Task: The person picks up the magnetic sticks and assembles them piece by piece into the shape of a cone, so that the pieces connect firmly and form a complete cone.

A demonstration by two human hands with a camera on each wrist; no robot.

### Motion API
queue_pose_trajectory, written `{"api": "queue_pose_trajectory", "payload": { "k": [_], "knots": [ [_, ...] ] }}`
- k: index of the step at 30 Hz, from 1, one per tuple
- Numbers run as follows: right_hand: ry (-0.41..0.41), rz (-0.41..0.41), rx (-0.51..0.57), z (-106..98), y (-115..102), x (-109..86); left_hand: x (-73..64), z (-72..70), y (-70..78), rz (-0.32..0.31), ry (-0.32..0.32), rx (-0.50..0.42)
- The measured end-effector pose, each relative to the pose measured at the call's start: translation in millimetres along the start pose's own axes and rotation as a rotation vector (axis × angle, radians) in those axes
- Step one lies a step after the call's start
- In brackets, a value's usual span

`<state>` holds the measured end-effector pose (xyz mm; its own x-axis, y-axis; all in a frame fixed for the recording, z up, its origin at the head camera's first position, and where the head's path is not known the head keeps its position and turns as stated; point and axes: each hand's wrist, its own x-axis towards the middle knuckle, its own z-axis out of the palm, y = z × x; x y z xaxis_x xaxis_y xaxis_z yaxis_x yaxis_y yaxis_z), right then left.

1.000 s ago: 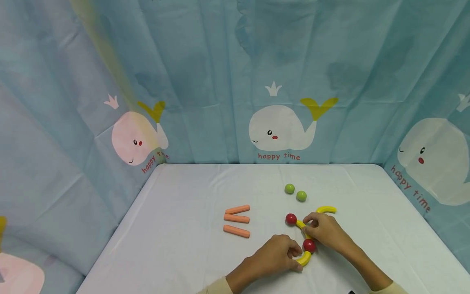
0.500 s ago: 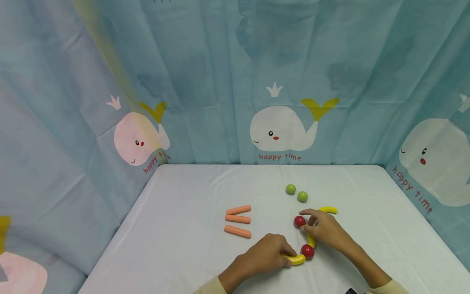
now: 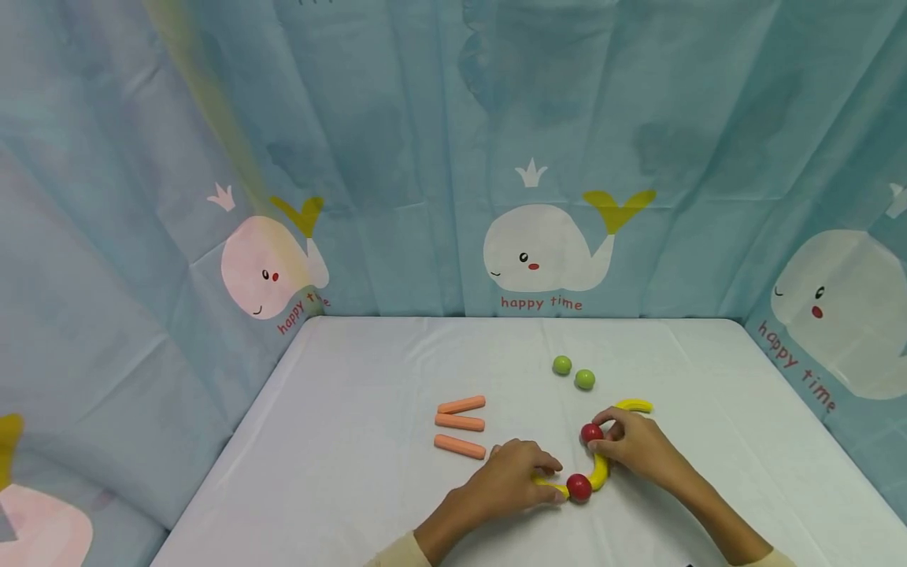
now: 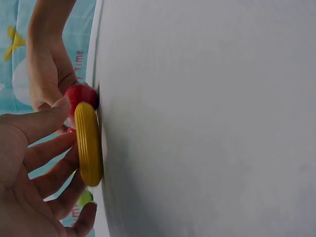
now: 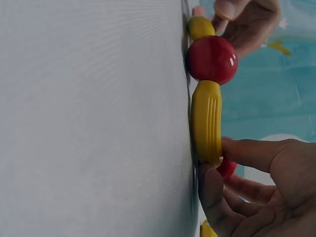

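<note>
Two toy bananas and two red balls form a curved chain on the white table. My left hand holds the near toy banana, whose end meets the near red ball. Its thumb lies at that ball in the left wrist view, its other fingers behind the banana. A second toy banana runs from the near ball up to the far red ball. My right hand grips the far ball between thumb and fingers, fingertips right at the banana's end. The far ball is mostly hidden in the right wrist view.
Another yellow toy banana lies just beyond my right hand. Two green balls sit farther back. Several orange sticks lie to the left on the white table. A blue whale-print curtain surrounds the table's back and sides.
The far red ball has moved right and nearer with my right hand, up to the middle banana. My left hand, the near banana and the near ball have shifted left.
</note>
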<state>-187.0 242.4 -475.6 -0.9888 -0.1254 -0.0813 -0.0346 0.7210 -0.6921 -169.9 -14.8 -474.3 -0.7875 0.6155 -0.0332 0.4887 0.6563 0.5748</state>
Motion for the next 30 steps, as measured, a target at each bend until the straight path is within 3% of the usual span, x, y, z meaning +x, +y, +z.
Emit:
{"api": "queue_pose_trajectory", "payload": {
  "k": [4, 11, 16, 20, 26, 30],
  "knots": [
    [-0.012, 0.006, 0.021, -0.5, 1.5, -4.9, 2.2, 3.6, 7.3, 0.007, 0.023, -0.001],
    [-0.019, 0.105, 0.06, -0.3, 0.4, -13.5, 10.5, 10.9, 21.4, 0.03, 0.082, 0.06],
    [-0.015, 0.134, 0.062, -0.8, 0.8, -18.6, 17.7, 17.9, 29.7, 0.025, 0.077, 0.123],
    [-0.028, 0.134, 0.057, -2.0, 1.6, -21.8, 21.3, 22.7, 35.3, 0.033, 0.062, 0.153],
    [-0.066, 0.097, 0.044, -5.6, 3.6, -26.7, 23.6, 27.4, 38.6, 0.106, 0.07, 0.185],
    [-0.117, 0.064, 0.067, -10.8, 5.8, -29.3, 25.2, 28.4, 40.8, 0.083, 0.035, 0.146]
  ]
}}
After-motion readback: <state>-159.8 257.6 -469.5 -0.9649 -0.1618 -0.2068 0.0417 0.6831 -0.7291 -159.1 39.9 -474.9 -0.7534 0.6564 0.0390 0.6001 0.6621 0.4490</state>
